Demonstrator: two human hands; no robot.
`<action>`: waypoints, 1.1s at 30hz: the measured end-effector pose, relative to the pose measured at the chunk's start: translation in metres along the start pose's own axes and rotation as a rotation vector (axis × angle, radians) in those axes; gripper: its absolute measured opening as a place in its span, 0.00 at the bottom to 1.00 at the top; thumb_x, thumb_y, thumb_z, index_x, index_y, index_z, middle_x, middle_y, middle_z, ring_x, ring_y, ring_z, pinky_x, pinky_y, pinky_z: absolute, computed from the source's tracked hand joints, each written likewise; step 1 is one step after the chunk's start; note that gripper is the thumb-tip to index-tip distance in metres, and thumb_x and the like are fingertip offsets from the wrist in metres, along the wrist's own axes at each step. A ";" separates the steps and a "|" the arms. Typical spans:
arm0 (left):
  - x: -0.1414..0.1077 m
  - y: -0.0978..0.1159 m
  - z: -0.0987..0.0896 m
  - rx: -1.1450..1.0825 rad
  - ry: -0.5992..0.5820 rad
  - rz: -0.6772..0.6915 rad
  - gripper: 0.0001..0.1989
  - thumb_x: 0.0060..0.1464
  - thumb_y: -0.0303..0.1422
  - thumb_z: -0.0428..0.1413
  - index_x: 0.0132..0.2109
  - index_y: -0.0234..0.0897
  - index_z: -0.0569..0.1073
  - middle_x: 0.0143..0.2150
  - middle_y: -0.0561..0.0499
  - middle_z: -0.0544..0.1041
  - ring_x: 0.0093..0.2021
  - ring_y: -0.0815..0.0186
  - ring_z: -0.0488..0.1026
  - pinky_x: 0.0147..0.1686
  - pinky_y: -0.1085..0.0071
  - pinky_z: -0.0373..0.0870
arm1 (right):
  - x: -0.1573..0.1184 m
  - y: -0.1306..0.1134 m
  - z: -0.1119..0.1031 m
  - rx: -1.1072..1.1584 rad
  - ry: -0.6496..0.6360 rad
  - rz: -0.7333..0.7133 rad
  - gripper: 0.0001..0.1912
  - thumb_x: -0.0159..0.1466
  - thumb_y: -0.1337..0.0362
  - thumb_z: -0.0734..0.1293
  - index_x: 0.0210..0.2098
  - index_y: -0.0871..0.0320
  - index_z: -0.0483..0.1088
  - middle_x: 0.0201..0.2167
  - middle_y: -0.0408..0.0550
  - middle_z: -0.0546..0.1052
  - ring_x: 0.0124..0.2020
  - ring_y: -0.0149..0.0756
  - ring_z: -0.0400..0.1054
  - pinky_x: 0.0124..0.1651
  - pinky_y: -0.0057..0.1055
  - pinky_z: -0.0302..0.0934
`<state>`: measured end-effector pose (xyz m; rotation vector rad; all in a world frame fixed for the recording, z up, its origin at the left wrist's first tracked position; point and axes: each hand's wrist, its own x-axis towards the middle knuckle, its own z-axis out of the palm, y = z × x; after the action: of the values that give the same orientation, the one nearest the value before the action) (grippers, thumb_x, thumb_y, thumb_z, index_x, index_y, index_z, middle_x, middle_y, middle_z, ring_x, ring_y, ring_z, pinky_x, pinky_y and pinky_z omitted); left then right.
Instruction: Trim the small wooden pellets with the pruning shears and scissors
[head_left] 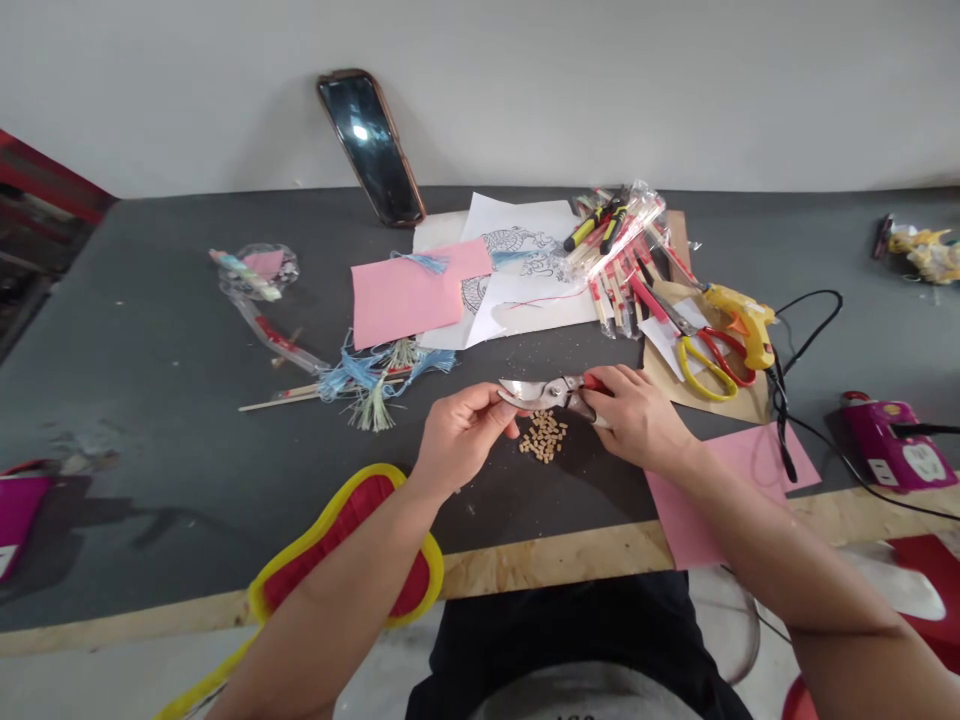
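Note:
My right hand (pixel 637 412) is closed round the red handles of a pair of pruning shears (pixel 553 392), whose blades point left and look parted. Close to the blade tips, my left hand (pixel 466 432) is closed in a pinch. What lies between its fingers is too small to make out. Under the shears, a small heap of short, light-brown cut pieces (pixel 543 438) lies on the dark grey table (pixel 517 510).
Pink paper (pixel 405 295), blue tassels (pixel 349 375) and a leaning phone (pixel 371 145) are beyond my left hand. Scissors (pixel 709 360), a yellow glue gun (pixel 742 315) and its cord lie right. A red pad with yellow trim (pixel 341 535) sits under my left forearm.

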<state>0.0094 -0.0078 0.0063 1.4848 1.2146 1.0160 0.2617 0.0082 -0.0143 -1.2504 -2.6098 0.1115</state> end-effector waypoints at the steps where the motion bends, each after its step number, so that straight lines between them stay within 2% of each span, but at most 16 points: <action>1: 0.000 0.001 0.000 -0.007 -0.002 -0.001 0.11 0.62 0.35 0.58 0.32 0.37 0.80 0.24 0.51 0.79 0.26 0.68 0.75 0.28 0.73 0.68 | 0.000 0.000 0.001 0.010 0.003 -0.002 0.08 0.66 0.69 0.63 0.38 0.58 0.75 0.48 0.55 0.76 0.45 0.42 0.68 0.45 0.37 0.59; 5: 0.000 0.000 0.000 -0.047 0.003 -0.020 0.12 0.63 0.36 0.58 0.33 0.37 0.80 0.25 0.51 0.79 0.27 0.68 0.75 0.30 0.72 0.69 | -0.001 -0.003 0.004 0.023 0.018 0.003 0.09 0.68 0.68 0.62 0.34 0.58 0.74 0.42 0.55 0.75 0.42 0.41 0.68 0.44 0.35 0.59; 12: 0.000 -0.016 -0.001 -0.126 0.000 -0.066 0.10 0.63 0.35 0.58 0.36 0.37 0.81 0.27 0.50 0.81 0.26 0.69 0.74 0.29 0.72 0.68 | -0.001 -0.006 0.006 -0.026 -0.019 0.009 0.09 0.65 0.72 0.62 0.32 0.58 0.73 0.35 0.51 0.73 0.35 0.37 0.65 0.39 0.33 0.58; 18: 0.003 -0.006 -0.001 -0.117 -0.030 -0.018 0.11 0.63 0.36 0.58 0.38 0.36 0.81 0.27 0.50 0.80 0.28 0.67 0.76 0.30 0.72 0.71 | 0.001 -0.005 0.006 -0.070 0.023 0.071 0.10 0.62 0.72 0.64 0.39 0.58 0.76 0.41 0.54 0.75 0.40 0.41 0.67 0.42 0.36 0.57; 22: 0.002 0.001 0.000 -0.051 0.010 0.025 0.09 0.62 0.35 0.58 0.36 0.36 0.81 0.27 0.50 0.79 0.29 0.67 0.76 0.31 0.72 0.72 | 0.002 -0.007 0.003 -0.073 0.027 0.084 0.12 0.62 0.71 0.64 0.42 0.58 0.76 0.46 0.55 0.75 0.44 0.44 0.67 0.43 0.38 0.56; 27: 0.002 -0.004 0.001 -0.096 0.004 0.022 0.10 0.62 0.36 0.58 0.35 0.36 0.80 0.25 0.50 0.78 0.27 0.67 0.75 0.30 0.71 0.71 | 0.002 -0.011 -0.003 -0.062 -0.013 0.055 0.14 0.62 0.72 0.63 0.46 0.57 0.75 0.56 0.56 0.74 0.48 0.46 0.66 0.46 0.41 0.56; 33: 0.001 -0.013 0.000 -0.189 -0.082 -0.018 0.15 0.63 0.42 0.59 0.36 0.35 0.81 0.28 0.46 0.80 0.27 0.66 0.74 0.29 0.69 0.71 | 0.002 -0.008 -0.005 -0.045 -0.017 0.041 0.15 0.64 0.71 0.63 0.47 0.57 0.75 0.59 0.56 0.72 0.51 0.48 0.65 0.48 0.44 0.58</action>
<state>0.0073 -0.0058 -0.0060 1.3523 1.0420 1.0185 0.2555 0.0043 -0.0079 -1.3240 -2.6156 0.0720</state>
